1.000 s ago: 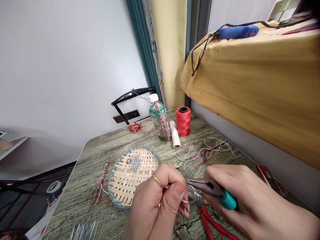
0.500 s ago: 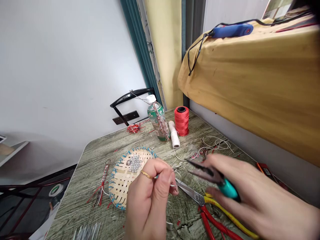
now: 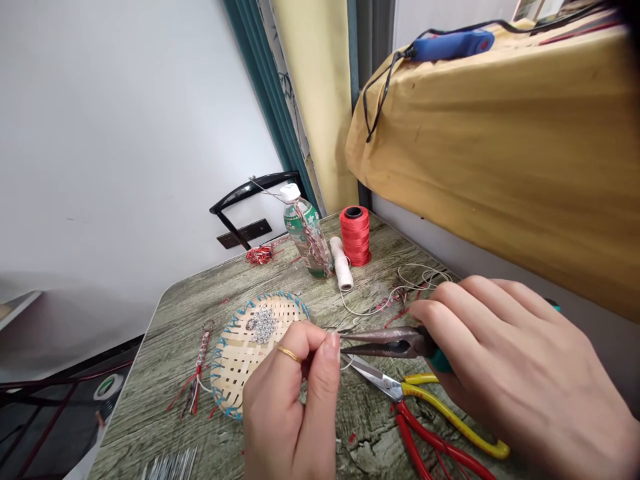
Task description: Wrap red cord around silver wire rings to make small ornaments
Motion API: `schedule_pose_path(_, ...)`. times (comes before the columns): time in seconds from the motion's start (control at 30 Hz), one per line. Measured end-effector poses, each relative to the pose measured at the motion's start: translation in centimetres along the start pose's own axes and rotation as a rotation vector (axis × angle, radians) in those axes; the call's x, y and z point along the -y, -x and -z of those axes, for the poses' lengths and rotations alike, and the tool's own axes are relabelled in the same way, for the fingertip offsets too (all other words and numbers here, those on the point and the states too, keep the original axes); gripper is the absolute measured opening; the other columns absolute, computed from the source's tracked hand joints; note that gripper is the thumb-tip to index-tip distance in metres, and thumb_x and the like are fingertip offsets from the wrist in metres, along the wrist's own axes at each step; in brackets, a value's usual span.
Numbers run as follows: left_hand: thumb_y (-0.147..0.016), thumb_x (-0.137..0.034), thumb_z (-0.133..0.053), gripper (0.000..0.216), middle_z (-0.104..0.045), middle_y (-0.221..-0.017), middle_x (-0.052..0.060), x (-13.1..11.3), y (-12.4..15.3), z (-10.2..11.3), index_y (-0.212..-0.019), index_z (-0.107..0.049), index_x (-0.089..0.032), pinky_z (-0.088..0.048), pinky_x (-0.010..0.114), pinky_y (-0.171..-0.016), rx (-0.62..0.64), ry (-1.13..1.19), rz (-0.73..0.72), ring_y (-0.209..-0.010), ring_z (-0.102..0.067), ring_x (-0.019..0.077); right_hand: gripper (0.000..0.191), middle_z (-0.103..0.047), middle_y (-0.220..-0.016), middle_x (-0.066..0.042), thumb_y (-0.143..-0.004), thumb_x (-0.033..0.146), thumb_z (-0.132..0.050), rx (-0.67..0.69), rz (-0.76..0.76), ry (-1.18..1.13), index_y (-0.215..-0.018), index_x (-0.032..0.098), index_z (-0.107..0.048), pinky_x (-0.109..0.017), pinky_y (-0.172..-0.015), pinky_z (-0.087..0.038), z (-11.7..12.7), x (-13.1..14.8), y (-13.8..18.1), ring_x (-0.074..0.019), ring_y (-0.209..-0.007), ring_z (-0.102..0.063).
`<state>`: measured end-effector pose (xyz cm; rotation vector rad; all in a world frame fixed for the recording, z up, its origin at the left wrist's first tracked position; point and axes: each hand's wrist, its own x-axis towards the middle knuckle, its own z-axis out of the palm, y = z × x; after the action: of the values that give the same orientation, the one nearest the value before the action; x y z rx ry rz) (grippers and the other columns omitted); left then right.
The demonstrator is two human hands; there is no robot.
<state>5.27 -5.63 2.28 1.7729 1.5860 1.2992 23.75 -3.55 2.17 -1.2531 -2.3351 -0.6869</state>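
- Your left hand (image 3: 295, 393), a gold ring on one finger, pinches a thin white cord (image 3: 348, 364) between thumb and forefinger, above the grey-green wood-grain worktop (image 3: 150, 387); a short curve shows at your fingertips.
- Your right hand (image 3: 515, 360) grips dark metal needle-nose pliers with teal handles (image 3: 400, 341), jaws slightly parted, tips at your left thumb.
- Below the pliers lie steel scissors with yellow handles (image 3: 393, 387).
- Partly behind your left hand, a round woven bamboo tray with blue lacing (image 3: 233, 363) holds clustered shiny round beads (image 3: 263, 325).
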Motion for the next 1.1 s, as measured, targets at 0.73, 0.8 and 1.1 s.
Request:
schedule_pose_path(0.73, -0.079, -0.017, -0.063, 0.007, -0.058, -0.061, -0.004, 0.7, -1.6, -0.2, -0.077, -0.068, -0.021, -0.047, 0.017, -0.044, 0.016, 0.520, 0.188, -0.047, -0.052, 0.0069, 0.039, -0.063, -0.078, 0.003, -0.074, 0.019, -0.054, 0.530, -0.346, -0.737, -0.109, 0.025, -0.041, -0.022, -0.053, -0.047, 0.3, -0.7, 0.5, -0.0149, -0.065, -0.060)
schedule_pose_path(0.8, -0.078, -0.014, -0.063, 0.009, -0.060, -0.068, -0.002, 0.6, -1.6, -0.4, -0.076, -0.068, -0.022, -0.046, 0.018, -0.046, -0.102, 0.408, 0.070, -0.053, -0.053, 0.0080, 0.048, -0.066, -0.093, 0.001, -0.073, 0.017, -0.054, 0.483, -0.293, -0.787, -0.118, 0.027, -0.039, -0.020, -0.052, -0.049, 0.2, -0.8, 1.0, -0.0159, -0.074, -0.064)
schedule_pose_path(1.1, -0.080, -0.018, -0.061, 0.006, -0.064, -0.077, 0.000, 0.4, -1.3, -0.6, -0.077, -0.066, -0.020, -0.047, 0.027, -0.058, -0.325, 0.114, 0.045, -0.064, -0.056, 0.0135, 0.047, -0.065, -0.115, -0.003, -0.077, 0.012, -0.043, 0.147, -0.081, -0.724, -0.122, 0.027, -0.043, -0.021, -0.072, -0.057, 0.2, 0.0, 0.6, -0.0190, -0.097, -0.066)
